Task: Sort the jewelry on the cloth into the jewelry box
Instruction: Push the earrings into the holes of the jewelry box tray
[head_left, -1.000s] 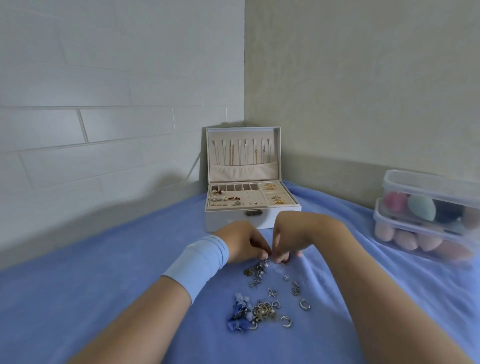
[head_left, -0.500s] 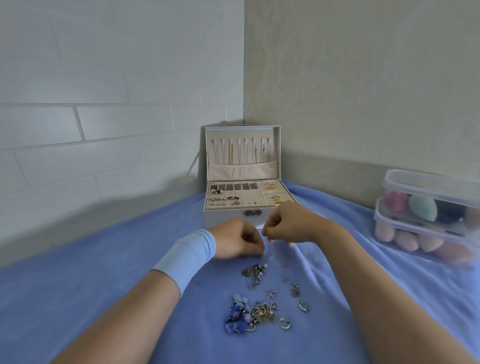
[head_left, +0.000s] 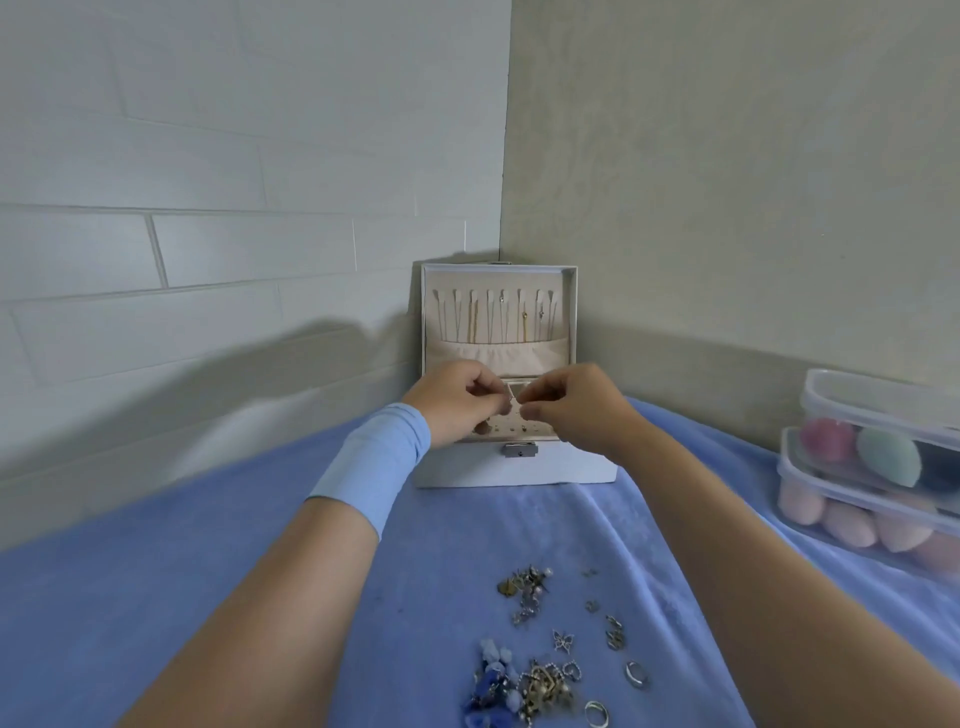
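A white jewelry box (head_left: 514, 467) stands open in the corner, with chains hanging inside its raised lid (head_left: 497, 317). Both hands hover over its tray. My left hand (head_left: 457, 402), with a light blue band on the wrist, and my right hand (head_left: 569, 408) pinch a tiny piece of jewelry (head_left: 513, 404) between their fingertips. It is too small to identify. The hands hide most of the tray. On the blue cloth (head_left: 208, 571) near me lies a scatter of jewelry (head_left: 540, 644): silver rings, a butterfly charm, gold pieces and blue beaded items.
Two stacked clear plastic boxes (head_left: 872, 467) holding pink, teal and dark makeup sponges stand at the right edge. A white brick wall runs on the left and a beige wall behind the box.
Both hands rose from the jewelry pile on the cloth and moved forward to the box tray, carrying a small piece between the fingertips.
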